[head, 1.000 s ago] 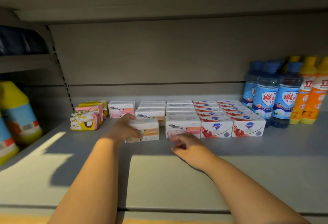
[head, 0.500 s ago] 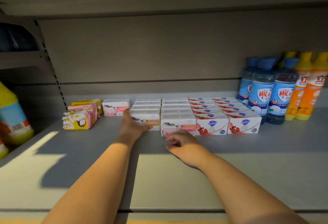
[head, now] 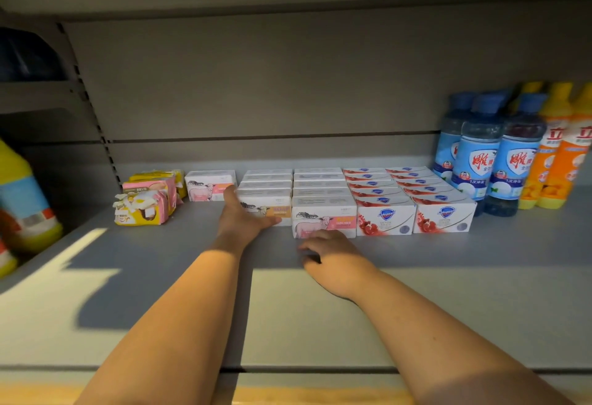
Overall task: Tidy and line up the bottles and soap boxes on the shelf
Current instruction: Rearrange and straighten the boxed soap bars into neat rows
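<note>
At frame centre the left hand (head: pixel 244 219), fingers straight, presses the orange-label soap box (head: pixel 269 205) front, slightly behind the pink-label soap box (head: pixel 323 219) edge; the right hand (head: pixel 334 258) rests loosely curled on the bare shelf (head: pixel 448 292).

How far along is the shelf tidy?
Done: red soap boxes sit in two straight rows; blue bottles and orange bottles grouped right. In hand: left hand presses the orange-label box; right hand rests by the pink-label box. Left: lone back box, jumbled packets at far left.
</note>
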Tool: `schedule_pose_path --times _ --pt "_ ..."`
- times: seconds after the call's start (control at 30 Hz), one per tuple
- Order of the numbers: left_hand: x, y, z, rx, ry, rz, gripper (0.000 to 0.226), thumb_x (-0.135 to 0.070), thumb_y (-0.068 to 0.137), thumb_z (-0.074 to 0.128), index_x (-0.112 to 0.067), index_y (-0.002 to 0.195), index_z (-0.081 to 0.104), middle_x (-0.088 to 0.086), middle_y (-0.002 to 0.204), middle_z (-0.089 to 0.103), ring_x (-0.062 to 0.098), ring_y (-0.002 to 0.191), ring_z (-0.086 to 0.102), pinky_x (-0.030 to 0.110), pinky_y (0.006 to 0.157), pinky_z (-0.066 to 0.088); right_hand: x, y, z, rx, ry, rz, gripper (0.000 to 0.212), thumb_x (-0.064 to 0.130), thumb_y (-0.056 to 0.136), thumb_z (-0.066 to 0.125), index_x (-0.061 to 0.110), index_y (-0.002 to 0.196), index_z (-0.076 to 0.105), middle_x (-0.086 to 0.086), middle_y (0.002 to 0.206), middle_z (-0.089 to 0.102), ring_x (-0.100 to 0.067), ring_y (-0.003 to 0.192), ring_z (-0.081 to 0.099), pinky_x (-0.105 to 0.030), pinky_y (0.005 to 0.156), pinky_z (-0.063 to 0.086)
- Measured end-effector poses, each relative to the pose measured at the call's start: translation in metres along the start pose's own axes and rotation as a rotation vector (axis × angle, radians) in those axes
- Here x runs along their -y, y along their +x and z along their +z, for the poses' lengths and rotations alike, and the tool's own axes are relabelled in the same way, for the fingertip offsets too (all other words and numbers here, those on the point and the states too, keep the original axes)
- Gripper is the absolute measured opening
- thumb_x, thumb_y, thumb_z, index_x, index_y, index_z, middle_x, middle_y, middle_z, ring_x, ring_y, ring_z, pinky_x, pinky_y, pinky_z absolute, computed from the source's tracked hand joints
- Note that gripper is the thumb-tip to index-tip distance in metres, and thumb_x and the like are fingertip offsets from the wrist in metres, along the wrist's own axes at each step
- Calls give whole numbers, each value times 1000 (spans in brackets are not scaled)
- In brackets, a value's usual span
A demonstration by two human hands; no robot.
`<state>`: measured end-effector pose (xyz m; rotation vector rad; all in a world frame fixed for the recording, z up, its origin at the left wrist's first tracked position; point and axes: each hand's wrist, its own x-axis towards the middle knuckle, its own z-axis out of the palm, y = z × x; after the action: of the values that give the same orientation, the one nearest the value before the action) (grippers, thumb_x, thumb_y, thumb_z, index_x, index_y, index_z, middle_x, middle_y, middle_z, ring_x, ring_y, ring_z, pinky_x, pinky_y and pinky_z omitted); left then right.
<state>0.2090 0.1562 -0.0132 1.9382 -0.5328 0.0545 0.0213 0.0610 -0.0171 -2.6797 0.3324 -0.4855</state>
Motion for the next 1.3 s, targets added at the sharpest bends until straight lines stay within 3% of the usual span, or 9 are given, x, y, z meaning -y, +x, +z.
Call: schedule_pose_path --times 0.1,0.2,0.27,0.53,0.7,0.83,0.93,1.07,1.3 --pt "-5 -2 -3 9 -156 -52 101 -39 66 84 -22 141 18 -6 109 51 12 94 48 25 82 36 1 0 -2 16 -68 -35 32 22 86 50 25 115 63 2 126 58 -20 114 50 -27 93 42" --pt "-8 5 -15 -177 -319 -203 51 -31 91 54 -14 136 37 10 123 52 21 96 48 26 80 32 1 2 -4 39 -51 -6 36 25 87 51 28 121 61 5 131 56 -16 120 48 -20 94 38" --pt "-3 16 -28 -276 -163 -182 35 -18 94 44 -7 127 48 17 128 52 30 105 50 27 80 33 1 6 -6 64 -57 2 37 29 87 53 30 124 60 7 133 54 -14 123 45 -18 94 33" --pt "15 72 -46 -185 344 51 39 -7 84 56 -5 123 56 18 126 58 36 117 52 47 99 44 -9 16 -1 63 -95 -92 36 33 88 54 31 123 60 6 128 54 -17 123 40 -23 103 29" --pt "22 102 -44 8 775 141 76 -26 87 63 -21 149 19 4 159 14 31 146 3 47 118 12 -15 18 3 14 -31 -117 31 31 86 58 30 116 66 6 122 59 -14 116 48 -20 99 35" --pt "23 106 -39 100 895 106 76 -34 90 57 -24 151 12 5 158 13 30 146 5 49 116 13 -16 19 4 -22 18 -109 29 26 84 60 28 112 69 8 115 61 -10 111 50 -10 88 32" --pt "18 99 -31 -64 971 110 63 -35 87 58 -26 142 30 14 139 34 36 130 30 48 102 30 -16 19 4 -24 29 -115 28 25 84 60 27 110 69 7 113 61 -10 108 50 -12 88 34" --pt "24 89 -26 -249 1007 135 41 -26 85 57 -21 124 46 16 123 38 37 115 36 45 97 30 -17 19 4 -14 28 -108 28 25 83 60 27 110 69 7 113 60 -10 109 50 -15 91 36" --pt "29 74 -37 -223 935 152 35 -12 82 54 -15 117 50 17 123 50 37 121 39 44 101 29 -18 21 7 -28 35 -86 29 24 83 61 25 110 69 6 114 60 -10 109 51 -15 90 36"
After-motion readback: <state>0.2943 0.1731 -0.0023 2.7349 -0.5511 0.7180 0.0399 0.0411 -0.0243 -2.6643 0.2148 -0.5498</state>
